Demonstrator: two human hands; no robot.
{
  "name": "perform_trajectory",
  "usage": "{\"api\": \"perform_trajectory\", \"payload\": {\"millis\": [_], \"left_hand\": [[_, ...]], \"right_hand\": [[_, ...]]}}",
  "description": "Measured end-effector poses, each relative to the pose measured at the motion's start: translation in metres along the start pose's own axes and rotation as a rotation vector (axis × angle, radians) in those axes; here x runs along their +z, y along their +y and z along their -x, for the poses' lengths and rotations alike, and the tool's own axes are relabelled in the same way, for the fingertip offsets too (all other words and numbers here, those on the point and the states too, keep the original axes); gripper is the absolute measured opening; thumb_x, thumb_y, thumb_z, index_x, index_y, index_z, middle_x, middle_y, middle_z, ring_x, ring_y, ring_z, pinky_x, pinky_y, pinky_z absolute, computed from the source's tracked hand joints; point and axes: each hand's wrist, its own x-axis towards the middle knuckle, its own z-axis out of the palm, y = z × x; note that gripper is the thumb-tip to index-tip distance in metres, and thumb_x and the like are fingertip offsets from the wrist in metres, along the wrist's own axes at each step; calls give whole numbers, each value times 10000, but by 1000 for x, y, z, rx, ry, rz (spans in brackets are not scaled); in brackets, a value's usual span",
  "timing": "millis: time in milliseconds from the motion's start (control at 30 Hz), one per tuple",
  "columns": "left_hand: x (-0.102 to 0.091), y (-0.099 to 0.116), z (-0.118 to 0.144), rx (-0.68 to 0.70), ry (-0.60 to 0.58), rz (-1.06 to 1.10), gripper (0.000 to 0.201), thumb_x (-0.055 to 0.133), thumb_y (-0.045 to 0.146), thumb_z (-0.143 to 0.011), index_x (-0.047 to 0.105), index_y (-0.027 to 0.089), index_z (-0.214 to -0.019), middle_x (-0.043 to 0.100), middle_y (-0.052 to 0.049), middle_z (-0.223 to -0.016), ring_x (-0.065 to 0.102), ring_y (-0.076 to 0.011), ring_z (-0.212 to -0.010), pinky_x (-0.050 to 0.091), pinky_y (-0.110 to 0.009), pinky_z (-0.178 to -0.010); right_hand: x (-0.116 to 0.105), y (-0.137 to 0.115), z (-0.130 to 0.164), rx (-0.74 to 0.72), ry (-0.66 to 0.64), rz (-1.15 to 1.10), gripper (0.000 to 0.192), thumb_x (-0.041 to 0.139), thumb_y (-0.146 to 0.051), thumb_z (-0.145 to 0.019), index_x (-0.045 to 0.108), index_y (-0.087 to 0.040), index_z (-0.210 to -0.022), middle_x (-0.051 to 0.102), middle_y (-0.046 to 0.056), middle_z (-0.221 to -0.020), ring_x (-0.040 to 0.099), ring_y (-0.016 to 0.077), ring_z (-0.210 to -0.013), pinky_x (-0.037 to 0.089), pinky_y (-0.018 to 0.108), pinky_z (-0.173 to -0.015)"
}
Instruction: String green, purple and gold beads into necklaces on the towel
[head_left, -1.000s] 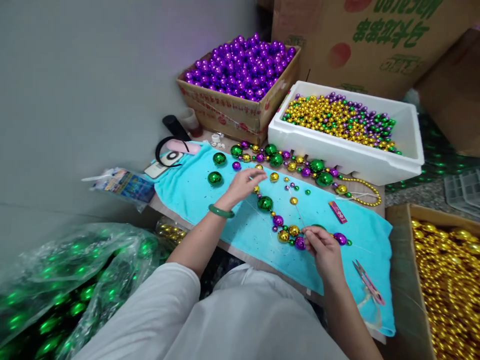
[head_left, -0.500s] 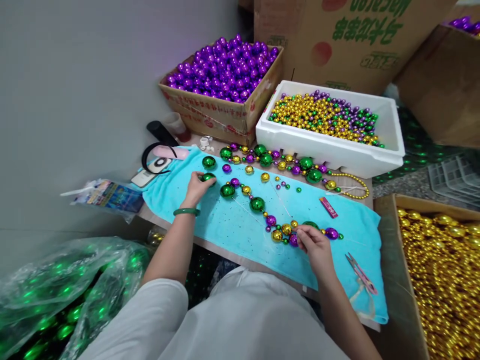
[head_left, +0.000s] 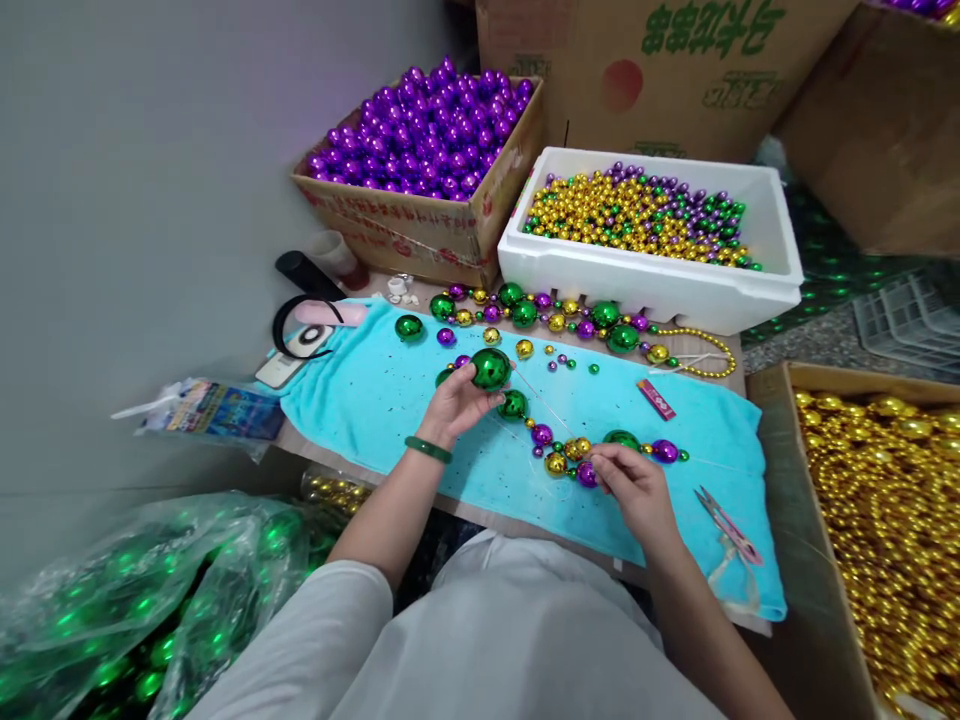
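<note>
Green, shiny, the large ball point(head_left: 491, 368) sits in the left hand's point(head_left: 456, 405) curled fingers — over the turquoise towel point(head_left: 360, 400). Right hand point(head_left: 634, 490) pinches the bead strand point(head_left: 570, 455) near the towel's front edge — fingertips closed.

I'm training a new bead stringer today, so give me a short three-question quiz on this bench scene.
1. True or false: the left hand holds a large green ball.
2. What colour are the balls in the cardboard box at the back: A gold, B purple, C green?
3. What does the right hand pinch on the turquoise towel?

Key: 1 true. 2 B. 3 the partly strung bead strand, near its purple and gold beads.
</note>
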Motion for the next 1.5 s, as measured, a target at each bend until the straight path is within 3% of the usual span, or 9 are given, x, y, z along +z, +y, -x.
{"api": "perform_trajectory", "payload": {"millis": [333, 700, 1500], "left_hand": [[3, 0, 1, 17, -74, -16, 608, 801, 349, -645, 621, 138, -1186, 721, -110, -1058, 703, -202, -828, 562, -245, -638], [0, 0, 0, 81, -71, -97, 505, 830, 322, -613, 629, 158, -1047, 711, -101, -1081, 681, -182, -832, 559, -266, -678], [-4, -1, 1, 95, -70, -125, 549, 851, 311, -595, 605, 183, -1070, 701, -101, -1103, 667, -192, -893, 531, -282, -731]], "right_hand": [[-4, 1, 0, -13, 17, 46, 215, 704, -388, -720, 729, -175, -736, 551, -5, -541, 426, 96, -480, 355, 230, -453], [-16, -8, 2, -71, 31, 133, 187, 681, -364, -731, 735, -189, -699, 541, -9, -526, 429, 103, -474, 363, 242, -459], [-18, -8, 2, -62, 22, 141, 186, 677, -372, -726, 733, -196, -701, 551, -3, -514, 431, 111, -456, 368, 256, -447]]}}
